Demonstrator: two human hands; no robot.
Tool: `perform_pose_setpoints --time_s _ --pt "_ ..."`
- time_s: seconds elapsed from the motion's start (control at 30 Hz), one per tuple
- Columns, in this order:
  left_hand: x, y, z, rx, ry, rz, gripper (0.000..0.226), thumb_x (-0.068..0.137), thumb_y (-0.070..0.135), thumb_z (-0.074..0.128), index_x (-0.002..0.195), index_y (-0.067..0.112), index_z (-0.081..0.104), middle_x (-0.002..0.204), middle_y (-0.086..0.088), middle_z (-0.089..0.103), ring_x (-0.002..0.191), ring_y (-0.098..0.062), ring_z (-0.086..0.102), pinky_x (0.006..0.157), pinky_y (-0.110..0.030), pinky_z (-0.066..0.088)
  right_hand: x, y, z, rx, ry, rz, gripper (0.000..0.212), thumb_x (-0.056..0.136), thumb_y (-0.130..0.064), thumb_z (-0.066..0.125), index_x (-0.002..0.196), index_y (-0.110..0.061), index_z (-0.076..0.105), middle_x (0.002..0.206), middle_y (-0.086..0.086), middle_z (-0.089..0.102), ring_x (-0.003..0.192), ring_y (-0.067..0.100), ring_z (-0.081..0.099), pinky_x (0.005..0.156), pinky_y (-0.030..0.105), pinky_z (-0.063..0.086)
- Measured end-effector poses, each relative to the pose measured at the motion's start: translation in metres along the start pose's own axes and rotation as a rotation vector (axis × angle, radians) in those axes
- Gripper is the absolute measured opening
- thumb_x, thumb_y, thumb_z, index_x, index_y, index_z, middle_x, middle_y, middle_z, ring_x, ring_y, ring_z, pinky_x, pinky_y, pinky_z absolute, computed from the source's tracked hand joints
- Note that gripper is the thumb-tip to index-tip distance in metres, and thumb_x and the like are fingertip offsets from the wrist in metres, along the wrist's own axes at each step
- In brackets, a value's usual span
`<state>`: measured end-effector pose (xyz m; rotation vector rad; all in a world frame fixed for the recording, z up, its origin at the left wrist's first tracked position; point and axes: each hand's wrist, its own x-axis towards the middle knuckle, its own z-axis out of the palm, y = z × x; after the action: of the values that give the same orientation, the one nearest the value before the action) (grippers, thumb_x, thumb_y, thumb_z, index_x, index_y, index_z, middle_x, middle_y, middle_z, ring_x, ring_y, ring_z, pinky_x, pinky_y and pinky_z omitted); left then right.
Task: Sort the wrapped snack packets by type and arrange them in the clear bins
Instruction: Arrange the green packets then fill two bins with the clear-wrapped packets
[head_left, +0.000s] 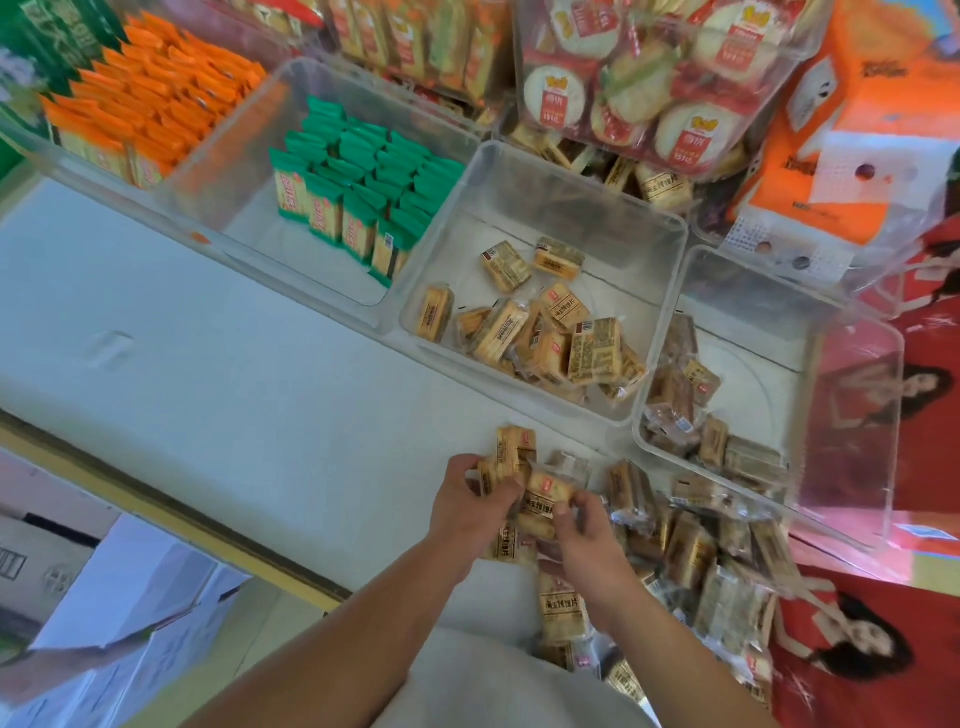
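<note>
My left hand (470, 506) grips a small stack of tan wrapped packets (511, 452) above the white surface. My right hand (584, 535) pinches another tan packet (545, 499) right beside them. A loose pile of tan and brown packets (701, 551) lies to the right of my hands and toward my body. The middle clear bin (670, 291) holds several tan packets (550, 332). The right clear bin (852, 415) holds several brown packets (691, 415). A bin to the left holds green packets (363, 192) standing in rows.
Orange packets (150, 104) fill the far-left bin. Bins of round cakes (649, 78) and an orange box (831, 150) stand behind. The white surface (208, 364) stretches left. White cartons (130, 623) sit on the floor below its edge. A red poster (883, 639) lies at right.
</note>
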<state>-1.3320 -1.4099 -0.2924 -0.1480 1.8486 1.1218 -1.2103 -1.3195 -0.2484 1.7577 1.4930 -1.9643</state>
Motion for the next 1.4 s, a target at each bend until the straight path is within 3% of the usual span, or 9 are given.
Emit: perform_pose_setpoints --time_s 0.2,0.37,0.6,0.87,1.03,1.17,1.23,1.33,1.4 --pt "0.001 -0.002 -0.015 -0.009 0.034 0.055 0.040 0.085 0.043 0.080 0.112 0.033 0.053 0.102 0.002 0.069 0.089 -0.014 0.070 0.079 -0.037 0.062 -0.024 -0.009 -0.008 -0.091 0.169 -0.124 0.023 0.105 -0.030 0.054 0.126 -0.021 0.052 0.104 -0.003 0.070 0.081 0.018 0.077 0.083 0.047 0.062" --pt "0.004 -0.001 -0.034 0.026 0.077 0.130 0.029 0.083 0.030 0.083 0.101 0.031 0.060 0.079 0.000 0.064 0.075 -0.017 0.066 0.075 -0.041 0.058 -0.051 -0.054 -0.019 -0.036 0.155 -0.325 0.022 0.102 -0.033 0.059 0.120 -0.020 0.058 0.095 -0.003 0.077 0.082 0.024 0.077 0.079 0.044 0.061" --pt "0.005 0.011 -0.045 0.216 0.025 0.098 0.009 0.093 0.016 0.070 0.098 0.023 0.070 0.086 0.005 0.070 0.084 -0.016 0.067 0.075 -0.034 0.055 -0.054 -0.130 -0.024 -0.029 0.188 -0.521 0.024 0.101 -0.038 0.061 0.120 -0.025 0.059 0.101 -0.006 0.076 0.085 0.016 0.077 0.081 0.038 0.062" --pt "0.006 0.018 -0.029 0.400 0.080 0.135 0.035 0.084 0.031 0.075 0.111 0.027 0.053 0.092 0.014 0.064 0.081 -0.008 0.064 0.061 -0.026 0.052 -0.017 -0.183 -0.040 -0.057 0.411 -0.546 0.027 0.095 -0.051 0.064 0.109 -0.028 0.061 0.090 -0.008 0.074 0.082 0.015 0.073 0.072 0.039 0.061" --pt "0.005 0.027 -0.034 0.336 0.158 0.149 0.017 0.081 0.033 0.076 0.091 0.026 0.065 0.081 0.007 0.070 0.073 -0.008 0.066 0.063 -0.031 0.057 0.027 -0.218 -0.037 -0.327 0.455 -0.443 0.046 0.101 -0.048 0.056 0.132 -0.015 0.057 0.089 -0.011 0.061 0.074 0.004 0.057 0.056 0.023 0.038" --pt "-0.003 0.028 -0.046 0.218 0.069 0.166 0.018 0.081 0.034 0.079 0.094 0.028 0.069 0.085 0.008 0.073 0.075 -0.007 0.069 0.060 -0.022 0.053 0.026 -0.208 -0.035 -0.555 0.382 -0.387 0.054 0.101 -0.048 0.054 0.144 -0.017 0.050 0.121 -0.002 0.064 0.089 0.012 0.058 0.061 0.021 0.036" --pt "-0.006 0.017 -0.050 0.264 -0.045 0.185 0.021 0.080 0.032 0.082 0.097 0.029 0.070 0.089 0.009 0.074 0.078 -0.005 0.069 0.063 -0.019 0.051 0.015 -0.184 -0.035 -0.597 0.451 -0.616 0.044 0.101 -0.039 0.058 0.138 -0.016 0.058 0.129 0.002 0.063 0.100 0.013 0.058 0.072 0.023 0.044" --pt "-0.012 -0.005 -0.050 0.360 -0.225 0.189 0.026 0.071 0.029 0.086 0.094 0.027 0.074 0.089 0.008 0.075 0.081 -0.004 0.070 0.076 -0.026 0.059 -0.001 -0.131 -0.033 -0.639 0.518 -1.094 0.022 0.095 -0.014 0.067 0.115 -0.008 0.069 0.110 0.003 0.067 0.102 0.018 0.062 0.083 0.033 0.053" --pt "-0.017 -0.017 -0.044 0.491 -0.292 0.233 0.022 0.071 0.030 0.082 0.090 0.026 0.074 0.090 0.007 0.073 0.081 -0.002 0.066 0.081 -0.029 0.057 -0.011 -0.096 -0.030 -0.551 0.357 -1.015 0.018 0.095 -0.011 0.066 0.113 -0.011 0.070 0.103 -0.004 0.067 0.095 0.008 0.064 0.073 0.028 0.056"
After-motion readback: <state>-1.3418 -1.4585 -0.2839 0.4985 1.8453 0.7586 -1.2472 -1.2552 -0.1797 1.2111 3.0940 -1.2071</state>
